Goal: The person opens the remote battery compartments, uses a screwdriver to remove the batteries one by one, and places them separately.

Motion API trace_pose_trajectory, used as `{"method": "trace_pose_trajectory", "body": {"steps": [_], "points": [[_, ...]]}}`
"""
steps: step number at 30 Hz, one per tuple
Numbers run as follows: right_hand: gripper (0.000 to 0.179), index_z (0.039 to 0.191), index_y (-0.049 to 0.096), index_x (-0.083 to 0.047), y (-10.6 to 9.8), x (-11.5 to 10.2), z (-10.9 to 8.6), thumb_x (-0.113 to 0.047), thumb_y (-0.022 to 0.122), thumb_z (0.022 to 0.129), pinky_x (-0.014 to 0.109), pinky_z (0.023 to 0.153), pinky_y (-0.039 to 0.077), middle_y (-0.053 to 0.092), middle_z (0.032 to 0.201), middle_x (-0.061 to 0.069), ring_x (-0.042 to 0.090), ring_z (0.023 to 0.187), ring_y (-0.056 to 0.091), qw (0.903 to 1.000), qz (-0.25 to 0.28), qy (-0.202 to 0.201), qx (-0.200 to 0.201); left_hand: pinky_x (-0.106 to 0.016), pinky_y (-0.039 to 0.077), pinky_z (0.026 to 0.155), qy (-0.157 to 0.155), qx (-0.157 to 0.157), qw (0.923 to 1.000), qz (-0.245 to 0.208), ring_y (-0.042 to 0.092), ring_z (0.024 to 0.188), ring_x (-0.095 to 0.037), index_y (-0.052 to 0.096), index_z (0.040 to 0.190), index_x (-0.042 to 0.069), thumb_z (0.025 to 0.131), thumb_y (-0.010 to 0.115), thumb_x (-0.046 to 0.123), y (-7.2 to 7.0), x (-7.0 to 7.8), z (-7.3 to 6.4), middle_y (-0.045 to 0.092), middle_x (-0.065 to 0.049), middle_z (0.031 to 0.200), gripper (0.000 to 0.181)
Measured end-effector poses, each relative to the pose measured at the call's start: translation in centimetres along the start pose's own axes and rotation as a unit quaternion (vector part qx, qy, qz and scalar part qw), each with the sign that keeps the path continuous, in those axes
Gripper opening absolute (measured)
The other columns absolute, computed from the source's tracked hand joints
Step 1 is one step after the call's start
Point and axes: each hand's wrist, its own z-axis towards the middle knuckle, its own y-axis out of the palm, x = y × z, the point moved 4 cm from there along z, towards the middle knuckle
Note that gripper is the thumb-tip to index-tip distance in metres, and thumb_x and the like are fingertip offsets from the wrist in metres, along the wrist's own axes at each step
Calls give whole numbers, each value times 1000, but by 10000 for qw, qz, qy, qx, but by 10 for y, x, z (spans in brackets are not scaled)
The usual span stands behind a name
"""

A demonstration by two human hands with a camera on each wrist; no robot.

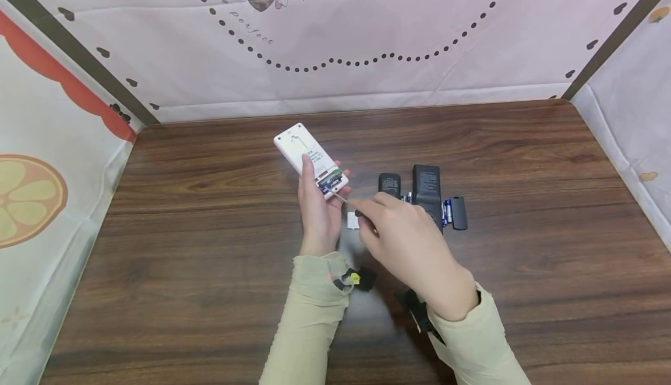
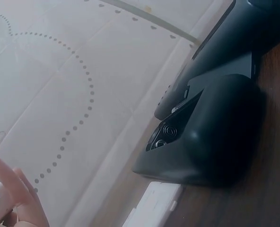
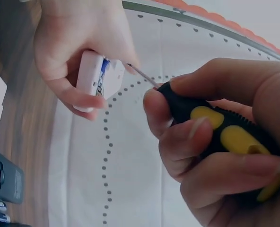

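My left hand holds a white remote control with its back up, the thumb lying along one side. At its near end the battery compartment is open, with blue batteries inside. My right hand grips a screwdriver with a black and yellow handle. The thin metal shaft points at the compartment end of the remote; whether the tip touches it I cannot tell. On the table beside the hands lies a white battery cover.
To the right lie a small black remote and a longer black remote, partly hidden by my right hand. Batteries and a black battery cover lie next to them. A printed cloth stands behind the wooden table.
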Motion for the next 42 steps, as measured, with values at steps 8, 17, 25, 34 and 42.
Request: {"method": "trace_pose_trajectory", "body": {"steps": [8,17,25,34,42], "points": [[29,112,62,-15,-20,24,-3,-14,56,84,24,46,35,57,78,-4,8,51,41,9981,101,535,275,-23,50,57,-125,-169,9990,393,58,90,-26,38,125,12,85,59,16,3,-8,0,46,-24,118,45],[31,116,60,-17,-30,45,-7,-17,54,86,27,48,32,51,71,-4,12,53,39,9945,170,1001,251,-36,52,68,177,-591,9816,1807,56,99,-33,33,129,21,82,56,1,-15,-36,21,47,-20,118,56],[32,118,59,-20,-34,52,-9,-18,54,86,26,47,32,52,74,-7,12,51,37,9921,234,1199,272,-34,53,62,348,-433,9305,3620,58,84,-26,34,126,15,78,55,-3,-10,-33,20,51,-14,104,55],[31,117,59,-20,-37,60,-10,-18,53,87,27,49,32,57,80,-6,12,54,39,9914,286,1230,338,-33,52,57,95,-493,8785,4751,57,73,-25,27,133,13,75,52,-5,5,-18,10,50,-13,103,65],[31,118,58,-19,-41,68,-12,-18,53,87,27,52,36,61,93,-4,11,58,44,9895,357,1352,352,-35,50,64,264,-941,7705,6299,57,81,-23,20,140,23,74,56,6,17,-18,10,49,-13,118,77]]}}
